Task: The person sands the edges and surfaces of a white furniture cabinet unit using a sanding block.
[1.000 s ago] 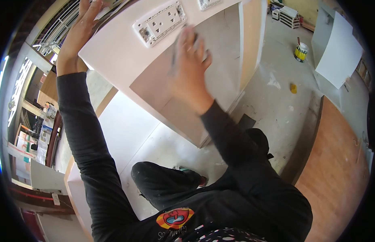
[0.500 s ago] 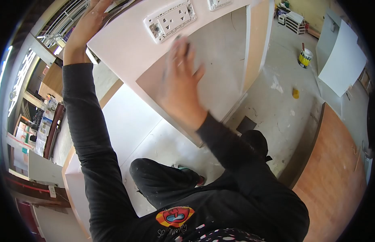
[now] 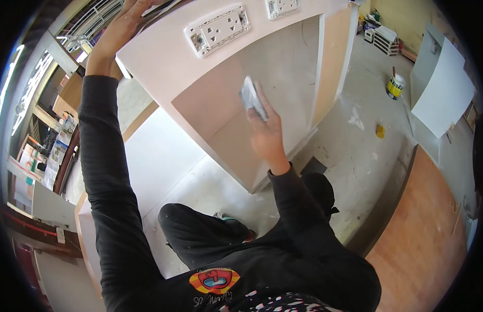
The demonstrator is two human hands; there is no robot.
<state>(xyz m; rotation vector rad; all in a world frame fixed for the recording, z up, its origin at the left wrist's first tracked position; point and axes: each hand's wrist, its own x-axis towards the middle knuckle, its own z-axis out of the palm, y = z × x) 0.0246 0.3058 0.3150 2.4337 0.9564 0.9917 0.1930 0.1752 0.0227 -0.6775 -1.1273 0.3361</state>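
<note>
My right hand grips a flat, dusty grey-white sanding block, its face turned to the left. The hand is in front of the opening of a pale pink cabinet, apart from the panel around it. At the upper left, my left hand lies against the cabinet's top edge, fingers stretched and partly cut off by the frame. A white double socket is set in the pink panel, and a second socket sits farther right.
A yellow-labelled bucket and a small yellow block are on the dusty floor. A curved wooden panel stands at the right, with a white sheet beyond. My bent knee is below the cabinet.
My right hand has moved down and to the right, away from the pink panel below the socket; the block in it now shows. My left hand stays on the top edge.
</note>
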